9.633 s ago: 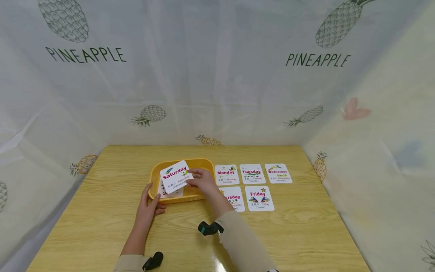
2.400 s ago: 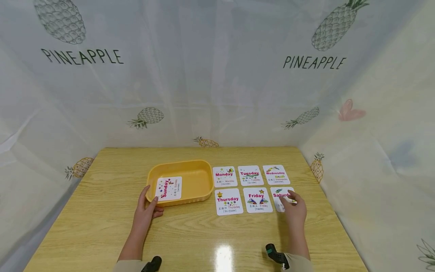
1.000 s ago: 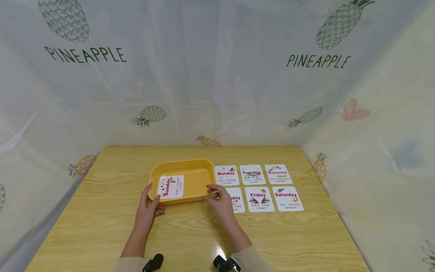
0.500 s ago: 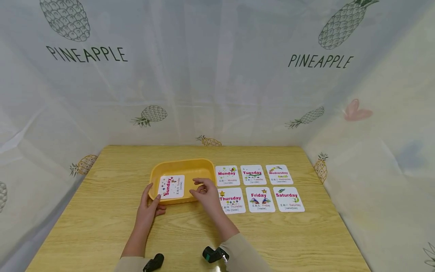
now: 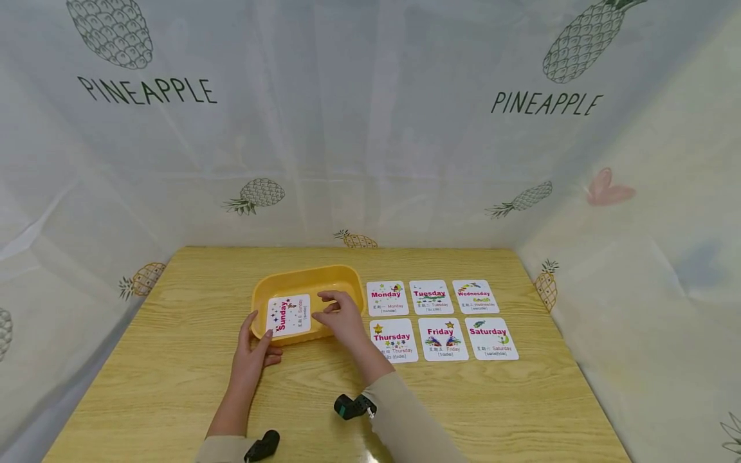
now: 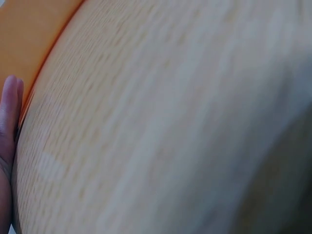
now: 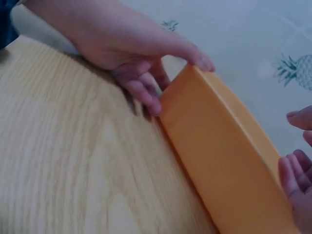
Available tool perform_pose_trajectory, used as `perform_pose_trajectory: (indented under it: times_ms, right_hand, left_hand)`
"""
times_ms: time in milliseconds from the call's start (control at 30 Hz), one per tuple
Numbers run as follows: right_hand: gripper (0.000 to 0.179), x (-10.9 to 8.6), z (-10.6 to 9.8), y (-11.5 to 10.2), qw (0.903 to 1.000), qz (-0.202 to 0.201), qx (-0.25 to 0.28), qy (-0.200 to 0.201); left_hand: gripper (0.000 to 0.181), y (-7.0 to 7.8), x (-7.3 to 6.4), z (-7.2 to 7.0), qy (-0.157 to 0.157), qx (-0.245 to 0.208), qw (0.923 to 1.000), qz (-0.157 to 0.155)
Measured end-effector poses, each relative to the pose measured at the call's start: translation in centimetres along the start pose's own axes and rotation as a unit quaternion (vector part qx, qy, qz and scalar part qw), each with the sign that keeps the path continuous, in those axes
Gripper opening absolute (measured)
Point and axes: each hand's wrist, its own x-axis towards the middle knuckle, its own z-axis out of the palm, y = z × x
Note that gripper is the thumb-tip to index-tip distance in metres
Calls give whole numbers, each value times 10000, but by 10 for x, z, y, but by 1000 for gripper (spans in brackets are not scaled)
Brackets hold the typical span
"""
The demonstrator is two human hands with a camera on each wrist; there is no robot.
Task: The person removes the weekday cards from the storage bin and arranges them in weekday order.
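Note:
A yellow plastic tray [image 5: 341,326] stands on the wooden table. Inside it, turned sideways, lies the white Sunday card [image 5: 288,315]. My left hand [image 5: 252,350] grips the tray's near left corner, thumb over the rim and the other fingers against the outer wall; the right wrist view shows this grip too. Over the right part of the tray hovers my right hand [image 5: 343,318], its thumb and forefinger parted and holding nothing. Its thumb tip is right at the card's right edge. In the left wrist view only part of the left hand [image 6: 9,112] shows.
Right of the tray, two rows of day cards lie face up: the Monday card [image 5: 387,298], Tuesday card [image 5: 431,297] and Wednesday card [image 5: 475,296] behind, the Thursday card [image 5: 394,339], Friday card [image 5: 443,339] and Saturday card [image 5: 492,338] in front. A pineapple-print curtain [image 5: 370,148] surrounds the table.
The right hand has left the Saturday card, now in the front row, and moved left over the tray to the Sunday card. The tray has shifted slightly; the left hand keeps its grip.

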Motion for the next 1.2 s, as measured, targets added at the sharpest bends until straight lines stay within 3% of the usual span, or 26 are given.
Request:
perform_pose_trajectory:
  times_ms: [367, 600, 867, 1133, 1200]
  right_hand:
    - [43, 19, 18, 1, 9989, 127, -157, -425]
    - [48, 36, 25, 7, 9969, 273, -431, -595]
    - [56, 55, 28, 19, 9861, 560, -1096, -1119]
    - [68, 62, 29, 23, 9783, 800, -1127, -1541]
    - [70, 62, 28, 23, 9762, 853, -1130, -1642]
  left_hand:
    - [64, 2, 1, 0, 33, 68, 9999, -100]
    - [63, 1, 2, 1, -21, -8, 9999, 125]
    - [63, -2, 3, 0, -20, -77, 9996, 269]
    - [64, -2, 3, 0, -63, 25, 9999, 136]
    - [64, 4, 0, 1, -92, 0, 10000, 32]
